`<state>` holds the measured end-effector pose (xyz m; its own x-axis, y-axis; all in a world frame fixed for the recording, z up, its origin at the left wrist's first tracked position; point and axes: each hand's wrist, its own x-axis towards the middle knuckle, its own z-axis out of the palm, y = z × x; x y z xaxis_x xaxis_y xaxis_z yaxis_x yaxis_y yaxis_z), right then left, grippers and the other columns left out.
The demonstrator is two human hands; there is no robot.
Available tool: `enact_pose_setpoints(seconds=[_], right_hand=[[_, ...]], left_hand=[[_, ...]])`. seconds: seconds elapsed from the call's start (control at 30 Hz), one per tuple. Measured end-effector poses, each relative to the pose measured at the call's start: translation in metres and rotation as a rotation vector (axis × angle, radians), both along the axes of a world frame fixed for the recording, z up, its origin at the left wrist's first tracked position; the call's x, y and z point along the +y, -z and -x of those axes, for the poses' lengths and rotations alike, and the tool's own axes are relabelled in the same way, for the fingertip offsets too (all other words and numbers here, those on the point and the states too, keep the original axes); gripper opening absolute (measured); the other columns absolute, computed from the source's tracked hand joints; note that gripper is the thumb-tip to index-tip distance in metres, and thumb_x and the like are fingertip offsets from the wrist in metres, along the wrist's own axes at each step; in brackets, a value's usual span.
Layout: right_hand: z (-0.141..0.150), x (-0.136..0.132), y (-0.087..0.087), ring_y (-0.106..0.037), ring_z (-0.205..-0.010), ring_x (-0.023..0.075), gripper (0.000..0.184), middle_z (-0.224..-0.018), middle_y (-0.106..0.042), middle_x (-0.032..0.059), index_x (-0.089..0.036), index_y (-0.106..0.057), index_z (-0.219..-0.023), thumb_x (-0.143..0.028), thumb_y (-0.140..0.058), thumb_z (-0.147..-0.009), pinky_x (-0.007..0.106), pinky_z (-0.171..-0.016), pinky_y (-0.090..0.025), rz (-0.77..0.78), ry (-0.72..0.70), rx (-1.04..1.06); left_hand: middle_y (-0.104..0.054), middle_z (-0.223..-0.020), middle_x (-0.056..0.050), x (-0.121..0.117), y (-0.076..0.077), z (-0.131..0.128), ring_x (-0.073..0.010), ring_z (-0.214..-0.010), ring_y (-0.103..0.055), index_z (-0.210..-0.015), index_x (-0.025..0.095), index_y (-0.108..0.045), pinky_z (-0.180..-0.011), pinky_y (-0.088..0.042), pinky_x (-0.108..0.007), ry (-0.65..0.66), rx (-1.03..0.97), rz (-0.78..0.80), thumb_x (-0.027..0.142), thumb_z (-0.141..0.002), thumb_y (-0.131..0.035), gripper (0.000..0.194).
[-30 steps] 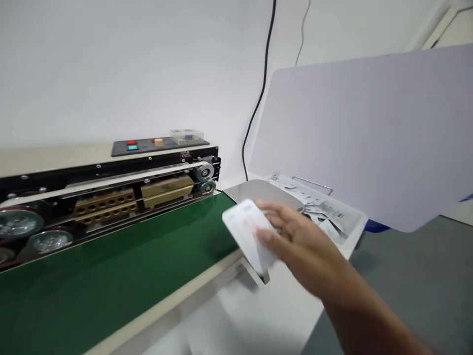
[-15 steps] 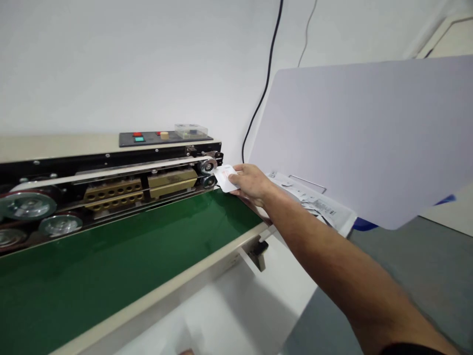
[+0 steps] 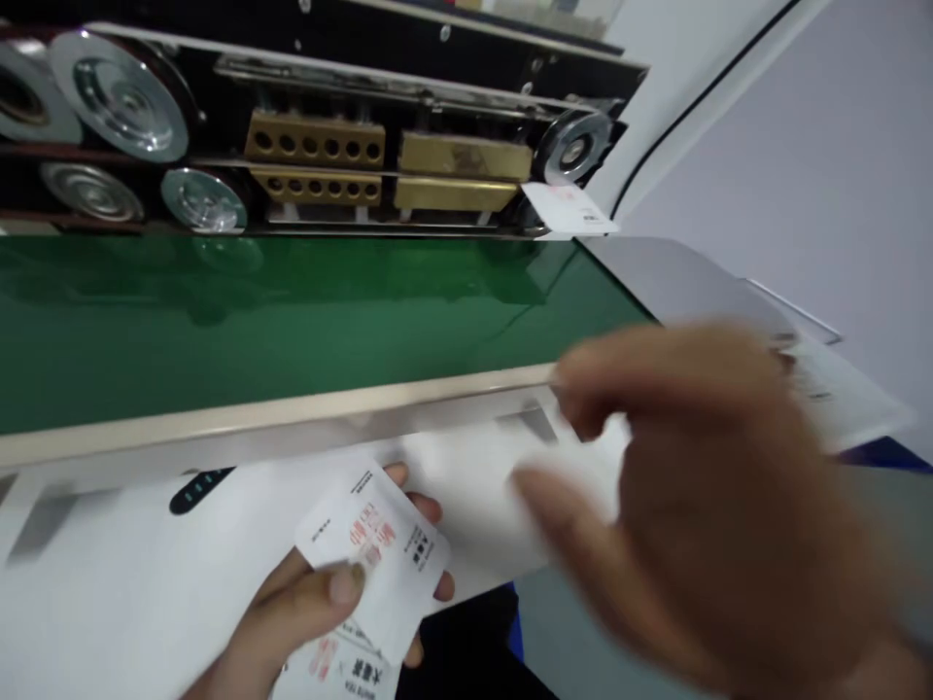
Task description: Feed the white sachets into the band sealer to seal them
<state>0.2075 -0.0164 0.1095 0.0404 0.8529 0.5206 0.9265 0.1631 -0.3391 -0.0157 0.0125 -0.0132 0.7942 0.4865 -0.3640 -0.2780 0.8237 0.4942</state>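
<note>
My left hand (image 3: 306, 608) is low in the view, shut on a white sachet (image 3: 371, 554) printed in red and black, with a second printed sachet (image 3: 335, 663) showing below it. My right hand (image 3: 700, 506) is blurred, with its fingers apart and nothing visible in them. It hangs over the cream front edge (image 3: 292, 408) of a band sealer. A white sachet (image 3: 567, 207) sticks out at the sealer's right-hand rollers, beyond the green conveyor belt (image 3: 277, 321) and far from both hands.
Brass heating blocks (image 3: 313, 146) and silver pulleys (image 3: 120, 92) sit along the sealer's front. A tray of sachets (image 3: 838, 389) lies at the right behind my right hand, under a pale panel (image 3: 802, 126). A small black device (image 3: 200, 491) rests on the white surface.
The sachet has left my right hand and sits at the sealer's rollers. My right hand has come back from the sealer, my left hand has appeared with sachets, and the view has tilted down.
</note>
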Motion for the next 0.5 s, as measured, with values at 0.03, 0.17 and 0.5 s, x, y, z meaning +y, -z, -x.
enact_pose_setpoints(seconds=[0.03, 0.17, 0.5], right_hand=[[0.010, -0.010, 0.015, -0.056, -0.098, 0.0271, 0.040, -0.104, -0.056, 0.0081, -0.029, -0.044, -0.124, -0.038, -0.062, -0.090, 0.045, -0.085, -0.051, 0.096, -0.153, 0.042], [0.026, -0.015, 0.068, -0.054, -0.104, 0.0277, 0.063, -0.117, -0.052, 0.0130, -0.018, -0.041, -0.131, -0.044, -0.070, -0.082, 0.046, -0.088, -0.053, 0.499, -0.396, 0.382], [0.020, -0.017, 0.080, -0.059, -0.096, 0.0209, 0.040, -0.113, -0.057, 0.0097, -0.019, -0.045, -0.127, -0.030, -0.059, -0.091, 0.039, -0.083, -0.053, 0.510, -0.379, 0.609]], left_hand=[[-0.076, -0.099, -0.009, 0.000, -0.002, 0.002, -0.0269, -0.079, -0.071, -0.118, 0.027, -0.069, -0.074, -0.054, -0.039, 0.041, 0.059, -0.021, 0.044, -0.083, -0.067, 0.039], [-0.071, -0.063, -0.007, 0.000, -0.006, 0.006, -0.0134, -0.057, -0.059, -0.076, 0.011, -0.079, -0.068, -0.052, -0.025, 0.191, 0.215, -0.042, 0.051, -0.081, -0.070, 0.042], [-0.075, -0.073, -0.005, 0.003, -0.024, -0.004, -0.0178, -0.074, -0.069, -0.087, 0.017, -0.075, -0.068, -0.051, -0.023, 0.238, 0.408, -0.161, 0.059, -0.077, -0.071, 0.044]])
